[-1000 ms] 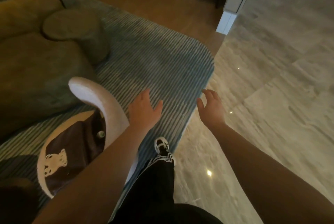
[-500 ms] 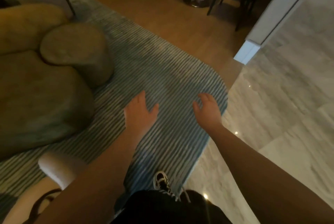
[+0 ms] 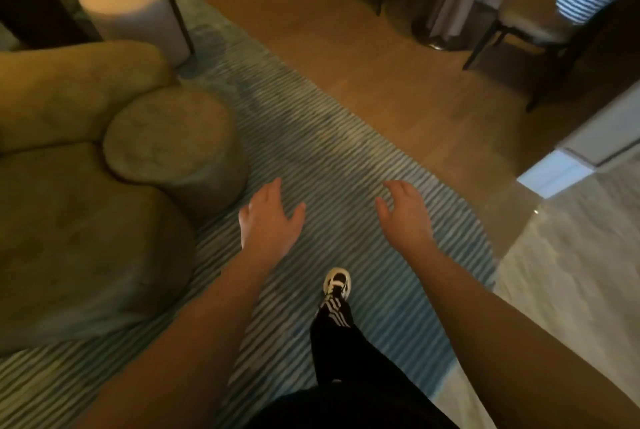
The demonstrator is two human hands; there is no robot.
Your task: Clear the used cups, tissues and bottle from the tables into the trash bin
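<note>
While you walk across the striped blue rug (image 3: 332,158), both of your hands are out in front with nothing in them: your left hand (image 3: 268,222) has its fingers spread loose and flat, and your right hand (image 3: 405,214) is slack with the fingers slightly curled, gripping nothing. None of the cups, tissues or bottle shows anywhere in this view, and neither does the trash bin, so you are likely between pickups or heading to a table. Your sneaker (image 3: 336,283) is planted on the rug with the round olive ottoman (image 3: 169,141) just to your left and the matching sofa (image 3: 69,207) beside it. Watch the rug's edge where it meets the wooden floor (image 3: 398,61) and the glossy marble tile (image 3: 568,273); a toe catching that border could trip you. Ahead stand the dark-legged dining chairs (image 3: 526,23) and a lamp base (image 3: 128,9) with a thin angled pole, easy to clip in this dim light if you cut a corner close.
</note>
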